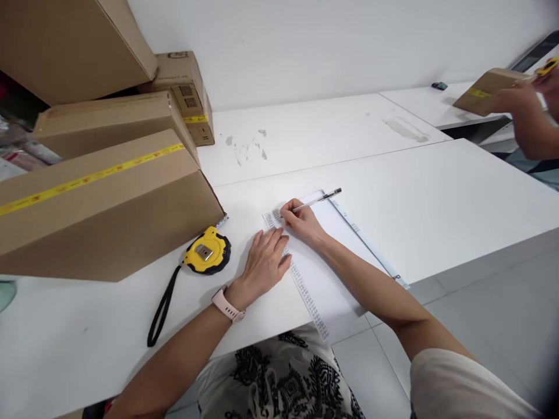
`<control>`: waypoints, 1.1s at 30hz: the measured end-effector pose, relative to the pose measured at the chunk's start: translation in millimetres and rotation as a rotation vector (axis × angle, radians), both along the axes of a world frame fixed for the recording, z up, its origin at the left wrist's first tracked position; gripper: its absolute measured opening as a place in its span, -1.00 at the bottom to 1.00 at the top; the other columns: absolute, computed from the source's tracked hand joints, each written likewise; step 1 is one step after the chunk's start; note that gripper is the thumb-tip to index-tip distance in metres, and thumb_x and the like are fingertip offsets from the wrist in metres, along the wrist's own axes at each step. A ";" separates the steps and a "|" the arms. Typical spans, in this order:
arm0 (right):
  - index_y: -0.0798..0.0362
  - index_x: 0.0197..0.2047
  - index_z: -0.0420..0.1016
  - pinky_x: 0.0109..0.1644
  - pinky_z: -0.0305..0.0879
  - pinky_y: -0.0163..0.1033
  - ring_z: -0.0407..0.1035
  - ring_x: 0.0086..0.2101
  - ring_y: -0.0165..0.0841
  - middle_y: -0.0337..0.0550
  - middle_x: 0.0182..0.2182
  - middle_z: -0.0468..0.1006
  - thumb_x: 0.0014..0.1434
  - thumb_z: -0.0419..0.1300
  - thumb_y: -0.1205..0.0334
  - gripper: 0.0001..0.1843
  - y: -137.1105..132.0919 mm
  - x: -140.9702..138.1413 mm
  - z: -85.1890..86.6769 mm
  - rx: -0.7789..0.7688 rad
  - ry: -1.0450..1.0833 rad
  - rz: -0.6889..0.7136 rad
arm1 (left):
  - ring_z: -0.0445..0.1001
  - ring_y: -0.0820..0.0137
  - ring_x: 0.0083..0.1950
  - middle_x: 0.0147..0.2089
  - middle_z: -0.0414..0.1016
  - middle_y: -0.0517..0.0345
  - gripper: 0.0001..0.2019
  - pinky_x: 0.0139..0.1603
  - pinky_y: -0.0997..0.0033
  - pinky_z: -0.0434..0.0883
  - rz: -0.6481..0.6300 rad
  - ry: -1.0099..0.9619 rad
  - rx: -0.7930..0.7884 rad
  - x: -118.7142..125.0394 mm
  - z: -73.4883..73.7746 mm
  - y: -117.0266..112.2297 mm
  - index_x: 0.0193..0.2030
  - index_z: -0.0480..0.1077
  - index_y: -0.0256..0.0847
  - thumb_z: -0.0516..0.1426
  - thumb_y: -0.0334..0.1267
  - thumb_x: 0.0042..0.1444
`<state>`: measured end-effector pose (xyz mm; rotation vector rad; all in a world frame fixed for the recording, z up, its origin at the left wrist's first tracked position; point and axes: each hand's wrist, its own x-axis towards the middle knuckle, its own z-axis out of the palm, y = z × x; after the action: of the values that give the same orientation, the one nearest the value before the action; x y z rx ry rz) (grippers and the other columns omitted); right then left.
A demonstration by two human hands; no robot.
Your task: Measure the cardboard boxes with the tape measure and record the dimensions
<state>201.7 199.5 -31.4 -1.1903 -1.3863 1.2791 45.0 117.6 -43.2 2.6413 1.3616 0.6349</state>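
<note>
My right hand (301,222) is closed on a pen (318,199), with its tip on the top left corner of a printed paper sheet (336,250) lying on the white table (437,198). My left hand (264,262) lies flat with fingers stretched out, pressing the sheet's left edge; a pink watch is on that wrist. A yellow tape measure (207,251) with a black strap sits just left of my left hand. Its tape runs over the big cardboard box (100,203) beside it.
More cardboard boxes (113,116) are stacked at the back left against the wall. At the far right another person's hands (530,96) hold a small box (487,90) with yellow tape over another table. The sheet overhangs the table's front edge.
</note>
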 end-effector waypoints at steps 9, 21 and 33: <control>-0.04 -0.45 0.17 -0.48 0.04 -0.30 0.12 -0.57 -0.45 -0.42 -0.63 0.20 0.13 0.23 0.05 -0.69 -1.5 -1.7 -5.7 0.125 -0.146 -0.078 | 0.30 0.04 0.38 0.32 0.40 -0.25 -0.66 0.39 -0.13 0.18 0.007 0.005 -0.026 0.7 -1.0 -0.2 0.18 0.36 -0.32 0.09 -0.28 0.31; -0.05 -0.45 0.15 -0.46 0.02 -0.28 0.09 -0.57 -0.44 -0.43 -0.65 0.15 0.10 0.15 0.21 -0.80 -5.2 -1.6 -5.2 0.180 -0.300 -0.023 | 0.34 0.04 0.33 0.26 0.45 -0.24 -0.68 0.38 -0.11 0.18 0.012 -0.009 0.013 1.0 -7.1 0.2 0.15 0.38 -0.30 0.11 -0.26 0.30; -0.05 -0.45 0.16 -0.46 0.02 -0.28 0.11 -0.58 -0.44 -0.42 -0.66 0.18 0.11 0.14 0.20 -0.80 -4.8 -2.4 -7.0 0.184 -0.303 -0.014 | 0.34 0.04 0.33 0.25 0.45 -0.25 -0.68 0.38 -0.11 0.18 0.016 -0.012 0.027 0.7 -7.8 -0.4 0.15 0.38 -0.32 0.10 -0.26 0.31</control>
<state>199.3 194.8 -38.4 -1.2995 -1.6710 0.9639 45.7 117.2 -51.0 2.6453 1.3816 0.6746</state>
